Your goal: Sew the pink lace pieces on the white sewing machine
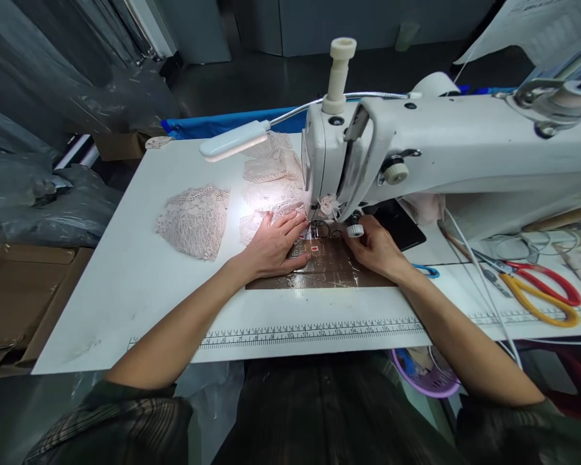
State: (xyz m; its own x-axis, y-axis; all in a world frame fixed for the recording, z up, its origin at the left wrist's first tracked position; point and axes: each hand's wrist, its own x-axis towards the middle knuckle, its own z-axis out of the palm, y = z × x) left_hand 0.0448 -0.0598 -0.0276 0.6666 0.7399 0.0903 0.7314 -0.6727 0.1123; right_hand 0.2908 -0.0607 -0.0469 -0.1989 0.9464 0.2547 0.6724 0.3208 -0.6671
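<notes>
A white sewing machine (416, 148) stands on a white table (140, 284), its needle area lit by a gooseneck lamp (232, 141). My left hand (274, 244) lies flat with fingers stretched out, pressing pale lace fabric (271, 197) just left of the presser foot (319, 227). My right hand (375, 247) rests right of the presser foot, fingers curled close to a small white knob (354, 230); what its fingertips grip is hidden. Both hands sit over a brown taped patch (329, 271) on the table.
A loose pile of pink lace (195, 219) lies left of the machine. Scissors with red and yellow handles (542, 290) lie at the right. A printed ruler (310, 334) runs along the front edge. Cardboard (24, 290) and plastic sheeting sit at the left; a purple basket (423, 374) hangs below.
</notes>
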